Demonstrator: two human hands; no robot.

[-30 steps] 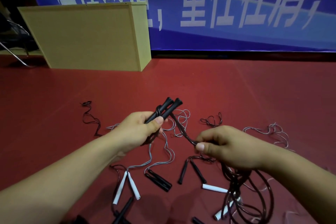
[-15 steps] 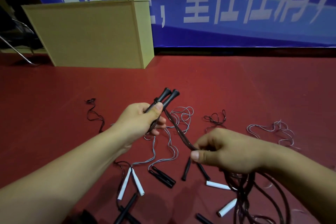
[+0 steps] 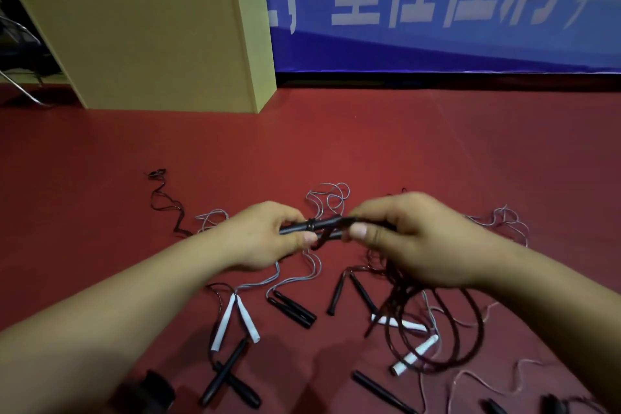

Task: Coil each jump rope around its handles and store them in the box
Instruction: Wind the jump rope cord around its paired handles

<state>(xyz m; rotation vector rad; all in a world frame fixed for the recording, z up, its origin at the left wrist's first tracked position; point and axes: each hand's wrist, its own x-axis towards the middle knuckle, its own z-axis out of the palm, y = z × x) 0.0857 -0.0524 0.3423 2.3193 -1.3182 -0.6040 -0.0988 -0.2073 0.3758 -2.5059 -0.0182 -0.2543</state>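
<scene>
So the pair of black handles is held up sideways above the red floor, both handles side by side with a turn of dark rope wrapped around them. Left hand has its fingers curled around one end, thumb pressed on the front. Right hand pinches the other end, and the rest of that rope hangs down from it in loose loops. Below on the floor there's a scatter of other ropes: white handles, more black handles, grey cords in tangles. The tan box sits well back on the left, against a blue banner.
</scene>
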